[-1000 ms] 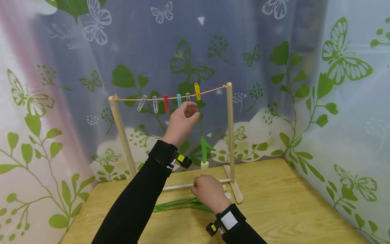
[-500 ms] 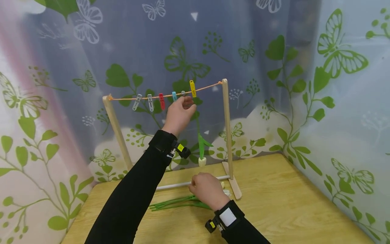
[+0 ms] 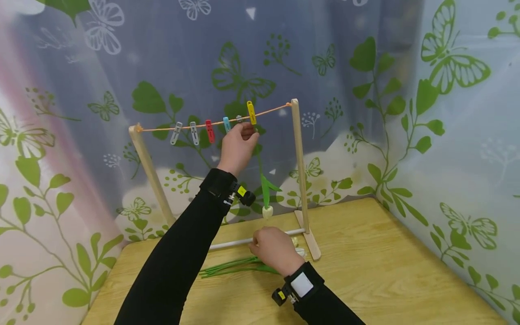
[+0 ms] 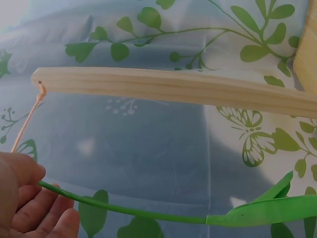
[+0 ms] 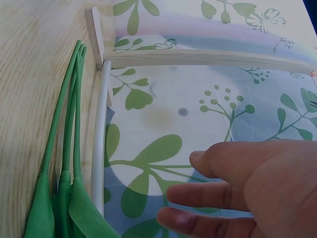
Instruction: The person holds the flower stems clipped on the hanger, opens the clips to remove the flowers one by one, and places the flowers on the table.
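A pale artificial tulip (image 3: 267,211) hangs head down, the top of its green stem at a yellow clothespin (image 3: 252,113) on the orange cord (image 3: 156,130). My left hand (image 3: 238,146) is at the upper stem just under that clothespin, fingers loosely bent; in the left wrist view the thumb covers the stem's (image 4: 124,210) upper end. Low over the table my right hand (image 3: 276,248) holds nothing, its relaxed fingers (image 5: 200,193) apart in the right wrist view. Beneath it lie several more tulips, their green stems (image 3: 229,267) pointing left, blooms partly hidden.
Two wooden posts (image 3: 301,167) hold up the cord; a white rod (image 3: 231,244) joins them low down. Grey, red and blue clothespins (image 3: 209,131) sit along the cord to the left. A patterned curtain (image 3: 187,54) stands behind the wooden table (image 3: 365,271).
My left hand has moved up along the stem closer to the yellow clothespin, while the tulip's length below the clip looks the same. The right hand stays low; the head view has shifted slightly.
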Demonstrator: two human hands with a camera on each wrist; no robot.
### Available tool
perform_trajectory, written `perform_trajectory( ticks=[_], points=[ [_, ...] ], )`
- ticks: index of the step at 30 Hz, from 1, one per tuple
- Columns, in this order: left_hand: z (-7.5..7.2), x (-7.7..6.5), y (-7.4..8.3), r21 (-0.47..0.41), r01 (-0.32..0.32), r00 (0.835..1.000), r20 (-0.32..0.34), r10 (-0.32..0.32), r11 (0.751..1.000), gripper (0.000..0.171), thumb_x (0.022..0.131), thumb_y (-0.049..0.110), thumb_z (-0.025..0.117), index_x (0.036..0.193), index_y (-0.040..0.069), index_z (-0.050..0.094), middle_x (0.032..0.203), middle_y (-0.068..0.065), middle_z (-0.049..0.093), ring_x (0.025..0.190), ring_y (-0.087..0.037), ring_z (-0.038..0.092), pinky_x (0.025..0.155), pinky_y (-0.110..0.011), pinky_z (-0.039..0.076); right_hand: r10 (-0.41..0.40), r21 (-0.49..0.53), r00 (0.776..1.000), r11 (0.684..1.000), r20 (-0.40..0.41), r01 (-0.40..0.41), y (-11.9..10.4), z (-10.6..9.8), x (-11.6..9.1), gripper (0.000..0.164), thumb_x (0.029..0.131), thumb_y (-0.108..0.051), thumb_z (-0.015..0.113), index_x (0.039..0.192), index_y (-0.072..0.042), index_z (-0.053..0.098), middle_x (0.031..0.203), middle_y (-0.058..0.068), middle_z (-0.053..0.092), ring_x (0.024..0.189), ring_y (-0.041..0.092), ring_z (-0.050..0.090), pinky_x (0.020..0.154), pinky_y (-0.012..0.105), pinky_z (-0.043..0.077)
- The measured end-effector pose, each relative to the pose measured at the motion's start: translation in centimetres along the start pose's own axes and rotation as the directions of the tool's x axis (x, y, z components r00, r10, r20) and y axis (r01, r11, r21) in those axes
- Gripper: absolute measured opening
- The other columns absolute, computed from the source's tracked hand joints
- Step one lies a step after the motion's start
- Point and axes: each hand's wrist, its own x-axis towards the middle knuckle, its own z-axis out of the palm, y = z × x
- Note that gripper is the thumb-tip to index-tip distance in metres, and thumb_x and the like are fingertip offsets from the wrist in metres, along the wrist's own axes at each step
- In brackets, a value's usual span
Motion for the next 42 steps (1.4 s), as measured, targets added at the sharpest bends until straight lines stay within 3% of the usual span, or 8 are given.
perform_trajectory(
  ticks=[6, 10, 19, 27, 33, 36, 42],
  points=[
    [0.4, 0.1, 0.0, 0.021, -0.029, 0.999, -0.044, 0.029, 0.999, 0.039, 0.113, 0.022, 0.065, 0.149, 0.007, 0.061, 0.145, -0.014, 0.069, 0.137, -0.029, 0.065, 0.111, -0.044, 0.060, 0.021, 0.021, 1.000, 1.000, 0.009, -0.021, -0.1, 0.3, 0.0, 0.046, 0.105, -0.023, 0.074, 0.063, -0.021, 0.055, 0.061, -0.010, 0.041, 0.053, 0.005, 0.035, 0.048, 0.021, 0.028],
    [0.9, 0.1, -0.6, 0.032, -0.032, 0.998, -0.044, 0.033, 0.999, 0.036, 0.113, 0.020, 0.066, 0.146, 0.008, 0.064, 0.142, -0.013, 0.071, 0.133, -0.028, 0.067, 0.107, -0.043, 0.062, 0.051, 0.016, 0.998, 0.999, 0.021, -0.051, -0.2, 0.7, -0.4, 0.050, 0.104, -0.023, 0.075, 0.061, -0.021, 0.049, 0.060, -0.011, 0.034, 0.051, 0.005, 0.032, 0.047, 0.021, 0.024],
    [0.6, -0.5, -1.5, 0.013, -0.029, 0.999, -0.038, 0.029, 1.000, 0.033, 0.113, 0.022, 0.065, 0.144, 0.009, 0.064, 0.138, -0.013, 0.071, 0.128, -0.029, 0.068, 0.104, -0.042, 0.062, 0.028, -0.015, 0.999, 0.999, 0.036, -0.028, -0.6, 1.0, -0.8, 0.035, 0.102, -0.026, 0.078, 0.069, -0.021, 0.067, 0.065, -0.009, 0.058, 0.055, 0.003, 0.043, 0.050, 0.020, 0.036],
    [0.2, -0.9, -1.3, 0.014, -0.051, 0.998, -0.043, 0.051, 0.999, 0.031, 0.115, 0.023, 0.063, 0.143, 0.009, 0.064, 0.136, -0.013, 0.071, 0.125, -0.029, 0.068, 0.101, -0.043, 0.062, 0.029, -0.008, 0.999, 1.000, 0.033, -0.029, -0.8, 1.0, -0.5, 0.044, 0.104, -0.025, 0.076, 0.065, -0.022, 0.057, 0.061, -0.010, 0.043, 0.053, 0.005, 0.035, 0.050, 0.021, 0.028],
    [0.0, -1.2, -1.4, -0.004, -0.047, 0.998, -0.049, 0.046, 0.999, 0.031, 0.115, 0.022, 0.062, 0.143, 0.008, 0.063, 0.136, -0.013, 0.070, 0.125, -0.030, 0.068, 0.101, -0.043, 0.062, 0.014, -0.007, 0.999, 1.000, 0.035, -0.014, -1.0, 0.8, -0.4, 0.042, 0.103, -0.023, 0.077, 0.065, -0.021, 0.059, 0.062, -0.009, 0.048, 0.054, 0.005, 0.037, 0.050, 0.021, 0.031],
    [-0.1, -1.1, -1.2, 0.001, -0.057, 0.997, -0.055, 0.057, 0.998, 0.031, 0.115, 0.022, 0.062, 0.142, 0.009, 0.064, 0.136, -0.013, 0.070, 0.126, -0.029, 0.068, 0.101, -0.043, 0.062, 0.020, -0.006, 0.999, 1.000, 0.034, -0.019, -0.8, 0.6, -0.3, 0.035, 0.102, -0.023, 0.076, 0.069, -0.020, 0.065, 0.065, -0.008, 0.055, 0.055, 0.005, 0.040, 0.050, 0.021, 0.034],
    [0.1, -0.8, -0.7, 0.020, -0.064, 0.996, -0.054, 0.065, 0.998, 0.031, 0.114, 0.022, 0.064, 0.142, 0.009, 0.064, 0.136, -0.012, 0.071, 0.126, -0.029, 0.069, 0.101, -0.043, 0.062, 0.047, 0.011, 0.999, 0.999, -0.007, -0.047, -0.3, -0.3, 0.0, 0.018, 0.104, -0.025, 0.076, 0.091, -0.014, 0.082, 0.077, -0.002, 0.073, 0.056, 0.003, 0.047, 0.052, 0.021, 0.040]
  ],
)
